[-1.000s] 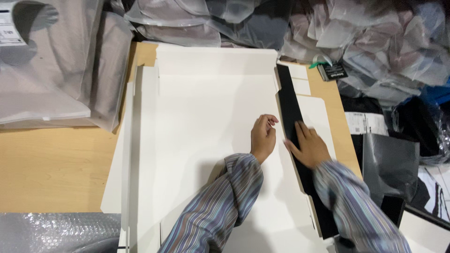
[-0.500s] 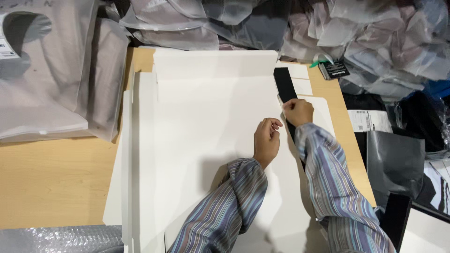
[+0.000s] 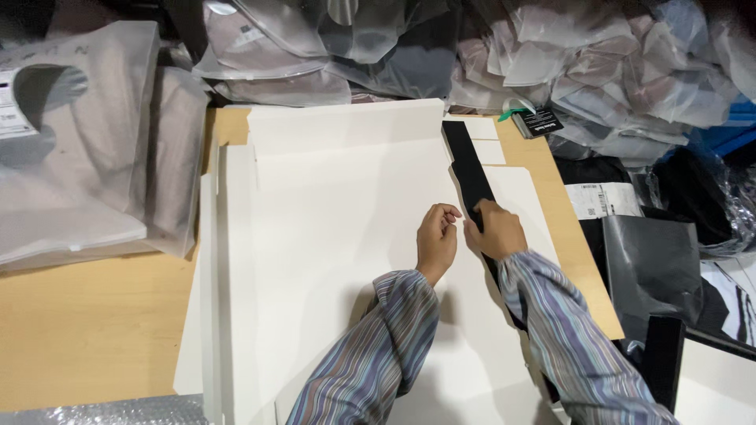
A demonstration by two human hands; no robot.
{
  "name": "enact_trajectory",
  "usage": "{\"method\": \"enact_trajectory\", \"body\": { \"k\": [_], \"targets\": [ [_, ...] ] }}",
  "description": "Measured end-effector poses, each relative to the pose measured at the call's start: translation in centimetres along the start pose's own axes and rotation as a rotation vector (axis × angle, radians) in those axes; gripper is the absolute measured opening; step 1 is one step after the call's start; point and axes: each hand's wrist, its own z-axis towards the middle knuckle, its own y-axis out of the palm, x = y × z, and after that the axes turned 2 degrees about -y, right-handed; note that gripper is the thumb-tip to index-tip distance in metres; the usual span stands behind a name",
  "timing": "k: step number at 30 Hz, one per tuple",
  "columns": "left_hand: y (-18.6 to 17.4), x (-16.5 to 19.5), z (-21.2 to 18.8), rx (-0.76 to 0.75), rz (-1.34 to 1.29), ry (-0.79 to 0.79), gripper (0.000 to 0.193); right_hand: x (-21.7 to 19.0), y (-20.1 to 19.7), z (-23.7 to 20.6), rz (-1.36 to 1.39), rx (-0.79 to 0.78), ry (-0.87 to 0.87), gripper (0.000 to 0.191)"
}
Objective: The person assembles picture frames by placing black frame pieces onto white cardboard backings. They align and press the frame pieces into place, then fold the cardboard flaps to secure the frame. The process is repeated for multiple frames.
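Observation:
A large flat white cardboard sheet with folded flaps lies on a wooden table. Along its right edge runs a long black flap. My left hand rests on the white sheet with its fingers curled in, holding nothing. Just to its right, my right hand presses down on the black flap, with its fingers curled over the flap's left edge. Both arms are in striped sleeves.
Grey and clear plastic garment bags are stacked at the left and heaped along the back. A small black tag lies at the far right corner. Dark bags and papers crowd the right side. Bubble wrap lies at the near left.
My right hand slid up the black flap toward the far end, then came back down beside my left hand. The left hand has stayed almost in place.

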Motion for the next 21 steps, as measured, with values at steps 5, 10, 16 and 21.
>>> {"method": "enact_trajectory", "body": {
  "k": [5, 10, 16, 21],
  "targets": [
    [0.3, -1.8, -0.5, -0.045, -0.033, 0.067, 0.025, 3.3, 2.2, -0.7, 0.438, -0.092, 0.288, 0.017],
    [0.0, -4.3, -0.8, 0.005, -0.130, 0.042, 0.025, 2.0, 2.5, -2.1, 0.351, 0.114, 0.131, 0.015],
    [-0.8, -5.6, -1.0, -0.025, -0.091, 0.052, 0.007, -3.7, -1.6, -10.5, -0.096, 0.047, 0.106, 0.023],
    [-1.9, -4.7, -1.6, -0.072, -0.072, 0.002, 0.012, -2.8, -0.3, -12.6, 0.235, 0.158, 0.222, 0.008]
  ]
}}
